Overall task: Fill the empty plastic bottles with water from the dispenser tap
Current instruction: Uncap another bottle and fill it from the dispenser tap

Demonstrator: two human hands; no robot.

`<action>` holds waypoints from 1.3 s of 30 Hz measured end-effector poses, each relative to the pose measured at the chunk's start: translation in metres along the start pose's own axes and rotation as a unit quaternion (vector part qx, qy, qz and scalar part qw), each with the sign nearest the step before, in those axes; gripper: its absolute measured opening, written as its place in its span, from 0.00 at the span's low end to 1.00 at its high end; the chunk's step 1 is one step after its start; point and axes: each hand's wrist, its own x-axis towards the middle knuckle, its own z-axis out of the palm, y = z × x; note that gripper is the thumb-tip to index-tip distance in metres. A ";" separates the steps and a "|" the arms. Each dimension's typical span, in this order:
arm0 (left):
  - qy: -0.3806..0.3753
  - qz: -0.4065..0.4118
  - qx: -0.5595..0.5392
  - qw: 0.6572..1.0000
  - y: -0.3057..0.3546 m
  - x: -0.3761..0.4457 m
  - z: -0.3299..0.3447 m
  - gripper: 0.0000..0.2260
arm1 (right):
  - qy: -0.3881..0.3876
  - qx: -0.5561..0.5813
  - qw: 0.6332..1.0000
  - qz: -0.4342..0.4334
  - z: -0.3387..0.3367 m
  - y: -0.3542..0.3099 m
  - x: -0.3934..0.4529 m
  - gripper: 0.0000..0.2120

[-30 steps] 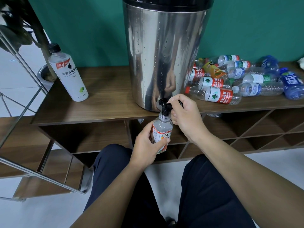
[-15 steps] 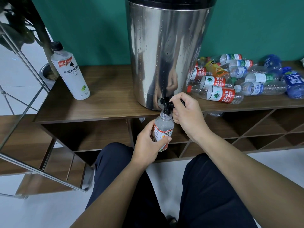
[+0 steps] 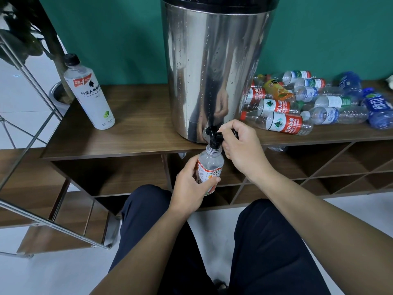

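L hand (image 3: 189,186) fingers wrap small bottle (image 3: 209,167), mouth right under tap (image 3: 214,136). R hand (image 3: 242,150) fingers curled on tap lever. Fill level: can't tell. Pile of empties (image 3: 308,103) beyond R fingers on surface (image 3: 131,133), most of job left.

White bottle (image 3: 90,96) showing "4", "外星人电解质", "ALIENERGY"; lying red-labelled bottle (image 3: 285,124) reading "农夫山泉"; blue bottle (image 3: 379,107) reading "脉动".

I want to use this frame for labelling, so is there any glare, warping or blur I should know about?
Head view: the steel dispenser mirrors the right hand and streaks with glare; wide-angle bending tilts the white bottle and curves the shelf edge; focus is sharp on the held bottle, no motion blur.
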 end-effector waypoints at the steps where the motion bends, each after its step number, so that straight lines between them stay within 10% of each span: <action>1: 0.003 0.003 0.005 1.000 0.000 0.000 0.000 0.30 | 0.001 -0.008 1.000 -0.003 0.000 0.000 0.001 0.11; 39: 0.020 -0.020 -0.045 0.999 0.007 0.000 0.011 0.25 | -0.024 -0.337 0.916 -0.217 -0.007 -0.032 0.002 0.10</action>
